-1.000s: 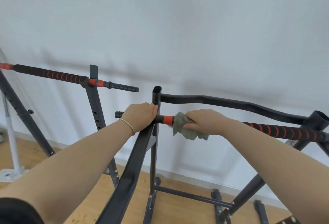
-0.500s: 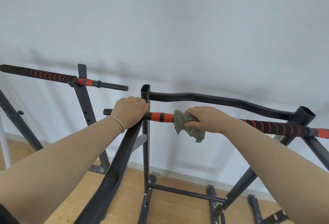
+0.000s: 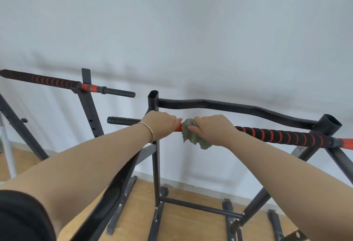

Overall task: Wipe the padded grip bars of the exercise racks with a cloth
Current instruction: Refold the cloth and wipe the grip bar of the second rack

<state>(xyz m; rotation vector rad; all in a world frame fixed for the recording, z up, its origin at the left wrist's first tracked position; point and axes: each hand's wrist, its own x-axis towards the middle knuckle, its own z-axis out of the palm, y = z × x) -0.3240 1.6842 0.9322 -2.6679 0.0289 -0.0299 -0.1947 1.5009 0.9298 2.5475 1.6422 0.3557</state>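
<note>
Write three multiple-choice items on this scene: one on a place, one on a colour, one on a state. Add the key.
1. Where is the cloth?
A. On the floor
B. On the bar, under the right hand
C. Hung on the other rack

2. Besides black, what colour is the bar's padding?
A. Red
B. Blue
C. Yellow

3. What is the left hand doing?
A. Hanging free
B. Gripping the bar by the upright
C. Pulling the cloth

Key:
1 B: the cloth is bunched against the bar, with the right hand's fingers curled round it.
2 A: red bands ring the black padding.
3 B: the left hand's fingers curl over the bar next to the upright, and it does not hold the cloth.
</note>
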